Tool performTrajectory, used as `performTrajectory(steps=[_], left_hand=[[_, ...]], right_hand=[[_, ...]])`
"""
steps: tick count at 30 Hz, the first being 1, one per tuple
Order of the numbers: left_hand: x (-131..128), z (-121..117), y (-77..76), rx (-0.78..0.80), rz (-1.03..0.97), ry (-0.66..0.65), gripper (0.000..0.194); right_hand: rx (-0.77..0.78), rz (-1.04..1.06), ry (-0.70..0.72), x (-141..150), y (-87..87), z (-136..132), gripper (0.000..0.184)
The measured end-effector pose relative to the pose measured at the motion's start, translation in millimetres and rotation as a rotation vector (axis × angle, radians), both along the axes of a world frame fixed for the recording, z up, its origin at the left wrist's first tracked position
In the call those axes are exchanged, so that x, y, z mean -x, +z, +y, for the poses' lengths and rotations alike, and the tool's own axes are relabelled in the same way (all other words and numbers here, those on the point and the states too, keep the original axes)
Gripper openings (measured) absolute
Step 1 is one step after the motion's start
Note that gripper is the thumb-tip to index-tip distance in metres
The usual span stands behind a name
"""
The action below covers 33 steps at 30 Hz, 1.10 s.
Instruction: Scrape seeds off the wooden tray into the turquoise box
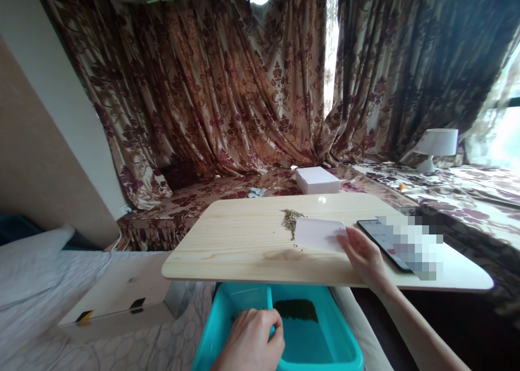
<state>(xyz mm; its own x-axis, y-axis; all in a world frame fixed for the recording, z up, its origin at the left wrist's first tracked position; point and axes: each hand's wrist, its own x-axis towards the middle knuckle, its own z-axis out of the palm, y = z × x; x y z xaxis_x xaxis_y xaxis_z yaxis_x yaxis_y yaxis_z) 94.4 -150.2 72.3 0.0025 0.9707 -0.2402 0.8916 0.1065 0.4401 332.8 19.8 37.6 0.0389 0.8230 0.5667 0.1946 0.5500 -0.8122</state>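
Observation:
In my right hand (364, 256) is a thin white plastic card (319, 233), gripped at its right end between thumb and fingers. The card's left edge reaches a small pile of greenish-brown dried bits (291, 222) on the pale wooden tabletop (227, 241). My left hand (255, 336) is closed, thumb against the curled fingers, over the divider of a turquoise bin (325, 349) below the table's near edge. Whatever those fingers may hold is hidden. Dark green dried material (296, 310) lies in the bin's right compartment.
A phone (382, 243) lies on the table's right side, partly covered by a pixelated patch. Beyond the table stands a white box (318, 180); a lamp (441, 143) is at the far right. Another white box (122, 290) rests on the bed at left.

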Motion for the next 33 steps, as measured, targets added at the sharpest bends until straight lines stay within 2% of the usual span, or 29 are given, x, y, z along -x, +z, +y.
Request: performTrajectory(steps=[9, 18, 33], left_hand=[[2, -2, 0.8, -0.008, -0.026, -0.001, 0.027], [4, -4, 1.3, -0.039, -0.018, -0.005, 0.028], [4, -4, 0.1, -0.054, -0.052, -0.005, 0.027]], right_hand=[[0.057, 0.143, -0.116, -5, -2.9, 2, 0.037], [0.072, 0.092, -0.024, -6, 0.2, -7, 0.035], [0.058, 0.061, 0.000, -3, -4.1, -2, 0.040]])
